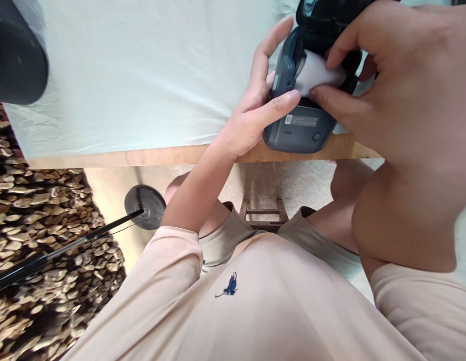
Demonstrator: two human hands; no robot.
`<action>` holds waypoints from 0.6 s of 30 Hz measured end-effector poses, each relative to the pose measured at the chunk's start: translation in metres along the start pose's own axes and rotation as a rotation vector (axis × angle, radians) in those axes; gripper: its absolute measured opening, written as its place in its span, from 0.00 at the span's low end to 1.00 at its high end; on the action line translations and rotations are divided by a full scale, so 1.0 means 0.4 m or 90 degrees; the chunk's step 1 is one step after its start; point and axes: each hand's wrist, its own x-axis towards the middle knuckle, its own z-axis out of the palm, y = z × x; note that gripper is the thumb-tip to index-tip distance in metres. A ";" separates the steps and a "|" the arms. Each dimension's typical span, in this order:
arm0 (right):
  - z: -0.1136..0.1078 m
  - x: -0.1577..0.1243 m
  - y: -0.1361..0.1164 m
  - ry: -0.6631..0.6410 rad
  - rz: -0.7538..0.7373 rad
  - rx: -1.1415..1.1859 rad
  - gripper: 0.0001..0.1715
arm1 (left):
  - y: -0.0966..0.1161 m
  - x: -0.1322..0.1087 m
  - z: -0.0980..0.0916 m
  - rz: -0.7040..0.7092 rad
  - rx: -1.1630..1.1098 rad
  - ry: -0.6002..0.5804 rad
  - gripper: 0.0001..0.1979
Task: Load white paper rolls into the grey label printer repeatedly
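Note:
A dark grey portable label printer [302, 135] is tilted over the table's front edge, its black lid [330, 15] swung up. Inside its compartment sits a white paper roll [317, 72]. My left hand [255, 105] grips the printer's left side, thumb on the front near the roll and a finger stretched up along the side. With my right hand [371, 75] I pinch the paper roll between thumb and fingers. Part of the compartment and the printer's right side are hidden behind that hand.
White cloth [142, 75] covers the table, whose wooden edge [120, 155] runs in front of my body. A dark object [18, 55] stands at the far left. Below are a black pole stand with a round base [142, 198], stacked firewood [48, 215] and a wooden stool [263, 213].

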 end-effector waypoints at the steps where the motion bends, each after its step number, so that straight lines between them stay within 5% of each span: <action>1: 0.001 0.001 0.000 0.015 -0.002 0.000 0.22 | -0.005 -0.002 -0.003 -0.002 -0.060 0.011 0.27; 3: 0.000 0.003 0.000 0.036 -0.003 0.002 0.21 | -0.013 -0.005 -0.008 -0.025 -0.177 0.025 0.29; 8: -0.011 0.003 -0.011 0.010 -0.012 -0.038 0.21 | -0.018 -0.007 -0.009 -0.251 -0.590 0.181 0.22; 14: -0.013 0.001 -0.008 -0.006 0.014 -0.037 0.25 | -0.027 0.001 -0.004 -0.049 -0.171 0.017 0.26; 18: -0.003 0.008 -0.003 0.000 0.025 -0.034 0.25 | -0.021 0.001 0.000 -0.031 -0.132 0.034 0.26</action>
